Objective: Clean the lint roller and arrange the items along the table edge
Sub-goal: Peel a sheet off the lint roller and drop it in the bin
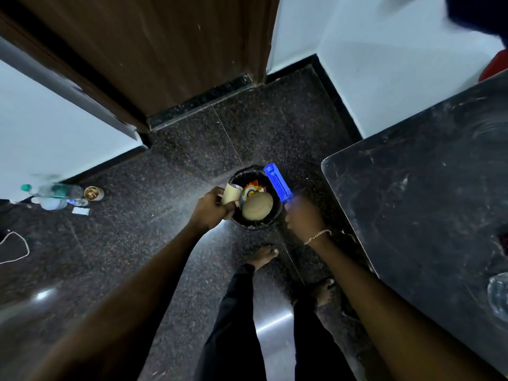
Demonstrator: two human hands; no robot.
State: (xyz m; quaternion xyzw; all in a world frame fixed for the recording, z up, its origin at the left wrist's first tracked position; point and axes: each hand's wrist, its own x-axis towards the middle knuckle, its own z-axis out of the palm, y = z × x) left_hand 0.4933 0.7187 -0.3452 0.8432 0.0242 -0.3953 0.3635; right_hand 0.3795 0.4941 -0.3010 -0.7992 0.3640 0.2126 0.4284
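I stand over a small black waste bin [277, 213] on the dark floor. My left hand [210, 209] grips a pale cardboard-coloured roll [232, 193] at the bin's left rim. My right hand [301, 215] holds the blue lint roller handle [277, 182], which slants up and to the left over the bin's right rim. Inside the bin lie a tan paper plate [257, 207] and a red and yellow wrapper [251, 188]. The dark table [412, 202] is at the right, its rounded corner close to my right hand.
Plastic bottles [52, 195], a small round tin [93, 193] and a white packet [81, 211] sit on the floor by the left wall. A white cord [16, 247] lies at far left. A brown door [154, 50] is ahead. My bare feet [264, 255] are below the bin.
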